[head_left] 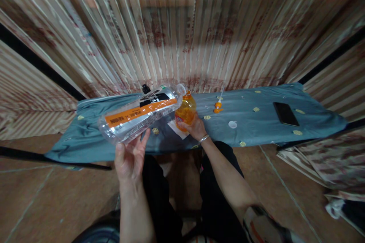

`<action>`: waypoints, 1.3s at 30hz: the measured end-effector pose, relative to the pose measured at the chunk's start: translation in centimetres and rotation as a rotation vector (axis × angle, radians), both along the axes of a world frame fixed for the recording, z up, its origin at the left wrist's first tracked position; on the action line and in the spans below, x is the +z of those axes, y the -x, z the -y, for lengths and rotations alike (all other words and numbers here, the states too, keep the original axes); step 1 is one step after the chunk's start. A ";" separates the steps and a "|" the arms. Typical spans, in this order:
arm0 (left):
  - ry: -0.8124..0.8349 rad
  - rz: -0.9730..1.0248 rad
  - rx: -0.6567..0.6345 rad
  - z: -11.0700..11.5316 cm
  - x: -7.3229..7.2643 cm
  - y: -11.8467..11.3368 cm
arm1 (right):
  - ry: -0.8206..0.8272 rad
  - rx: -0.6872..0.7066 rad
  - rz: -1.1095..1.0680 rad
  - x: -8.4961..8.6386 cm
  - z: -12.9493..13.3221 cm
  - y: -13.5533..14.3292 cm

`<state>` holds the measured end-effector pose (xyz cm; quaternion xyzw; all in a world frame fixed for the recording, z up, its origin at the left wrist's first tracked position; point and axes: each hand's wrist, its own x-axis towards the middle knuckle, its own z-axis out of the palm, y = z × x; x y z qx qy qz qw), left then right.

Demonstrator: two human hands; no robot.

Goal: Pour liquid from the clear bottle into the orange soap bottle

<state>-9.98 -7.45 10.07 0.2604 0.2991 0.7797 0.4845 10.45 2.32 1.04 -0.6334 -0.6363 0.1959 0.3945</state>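
A large clear plastic bottle [142,111] with a silver and orange label lies tilted across my left hand [132,156], which supports it from below, thumb and fingers against it. Its mouth meets the open top of an orange transparent bottle [186,110]. My right hand [194,126] is wrapped round the lower part of that orange bottle. Under it, a white paper [179,131] shows on the cloth. To the right lies an orange pump top [218,106] with a clear tube.
The narrow table has a blue-green cloth [264,112]. On it are a black phone [286,114], a round white piece [232,124] and a black pump top [146,89] at the back. Striped curtains [171,26] hang behind.
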 end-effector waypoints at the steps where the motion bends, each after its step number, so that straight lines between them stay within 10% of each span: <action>1: -0.001 0.001 0.000 0.0 0.0 0.0 | -0.003 0.003 -0.005 0.0 0.0 0.0; 39: -0.016 -0.015 -0.014 0.0 -0.1 0.0 | -0.009 0.002 0.009 -0.1 -0.1 -0.1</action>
